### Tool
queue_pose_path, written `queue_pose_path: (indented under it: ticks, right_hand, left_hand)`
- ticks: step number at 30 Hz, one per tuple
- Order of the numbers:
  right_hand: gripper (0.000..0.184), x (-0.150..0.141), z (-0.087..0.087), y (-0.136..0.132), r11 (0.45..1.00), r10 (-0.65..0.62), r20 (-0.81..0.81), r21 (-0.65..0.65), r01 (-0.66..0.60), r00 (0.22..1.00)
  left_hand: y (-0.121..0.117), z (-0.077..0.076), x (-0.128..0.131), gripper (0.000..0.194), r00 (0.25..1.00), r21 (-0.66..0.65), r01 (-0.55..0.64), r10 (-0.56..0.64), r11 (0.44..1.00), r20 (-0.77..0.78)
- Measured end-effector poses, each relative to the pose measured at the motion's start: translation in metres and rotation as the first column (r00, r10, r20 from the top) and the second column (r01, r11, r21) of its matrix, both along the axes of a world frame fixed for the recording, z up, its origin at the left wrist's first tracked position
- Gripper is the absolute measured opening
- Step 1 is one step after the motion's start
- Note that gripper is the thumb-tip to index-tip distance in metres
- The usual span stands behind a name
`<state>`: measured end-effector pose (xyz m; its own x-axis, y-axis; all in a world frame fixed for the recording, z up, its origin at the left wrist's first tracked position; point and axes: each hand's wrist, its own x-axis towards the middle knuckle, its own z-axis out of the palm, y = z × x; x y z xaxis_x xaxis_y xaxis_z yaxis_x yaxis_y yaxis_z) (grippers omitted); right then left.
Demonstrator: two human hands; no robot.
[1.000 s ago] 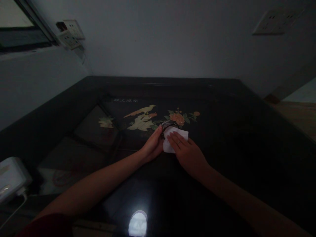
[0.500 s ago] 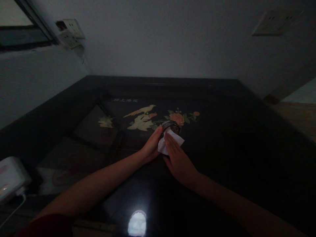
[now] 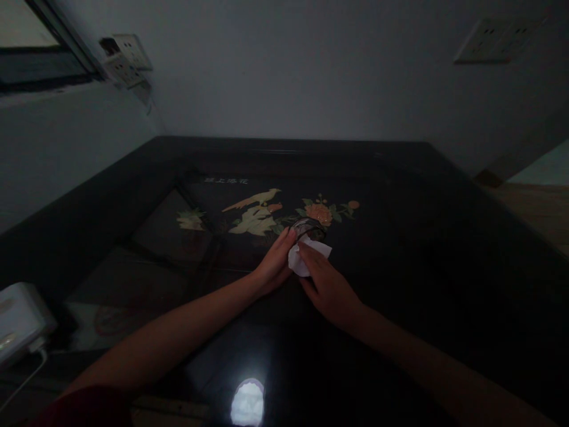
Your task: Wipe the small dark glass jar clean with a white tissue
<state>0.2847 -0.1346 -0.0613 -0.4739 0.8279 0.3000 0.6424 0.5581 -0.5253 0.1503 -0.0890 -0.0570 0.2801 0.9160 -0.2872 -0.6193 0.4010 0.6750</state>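
plainly visible from where i stand: two bare hands at work over a dark, glossy table, in poor light. the left hand is curled against the left side of a dark, shiny, rounded object, steadying it; what the object is, i cannot establish. it sits near the middle of the table, just short of an inlaid orange flower. the right hand has a white sheet, thin like tissue, gathered under its fingers and laid against the near side of the object. whether the right thumb grips the sheet, i cannot tell.

further noted: an inlaid pale bird on the tabletop, left of the flower, with a line of light characters beyond it. a white box with a white cord stands at the left edge of view, well apart from the hands. wall sockets are fitted on the far wall, to the right.
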Motion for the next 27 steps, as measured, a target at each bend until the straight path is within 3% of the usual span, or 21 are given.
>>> queue_pose_path:
  ticks: [7,12,15,19,23,27]
  right_hand:
    - [0.049,0.01,0.013,0.005,0.978,-0.105,0.423,0.21,0.016,0.9]
    - [0.047,0.011,0.01,0.006,0.965,-0.133,0.443,0.261,0.014,0.887]
    - [0.05,0.007,0.006,0.004,0.985,-0.087,0.322,0.167,0.034,0.943]
    - [0.052,0.0,-0.001,0.001,1.0,0.009,-0.028,0.008,-0.009,1.0]
    - [0.053,-0.003,-0.003,-0.001,0.973,-0.029,-0.339,-0.227,-0.052,0.94]
    - [0.055,-0.001,0.0,0.0,0.926,-0.073,-0.483,-0.357,-0.12,0.873]
  left_hand:
    - [0.004,-0.004,0.002,0.023,0.996,0.046,0.028,-0.032,0.999,0.087]
    - [0.005,-0.006,0.003,0.024,0.995,0.063,0.04,-0.046,0.997,0.088]
    - [0.005,-0.006,0.003,0.022,0.997,0.05,0.026,-0.029,0.998,0.07]
    - [0.003,-0.002,0.003,0.019,0.999,0.042,0.0,-0.003,0.999,0.052]
    - [0.001,-0.001,0.003,0.024,0.999,0.054,0.009,-0.011,0.998,0.032]
    - [0.001,-0.004,0.003,0.026,1.0,0.104,-0.008,0.007,0.995,0.006]
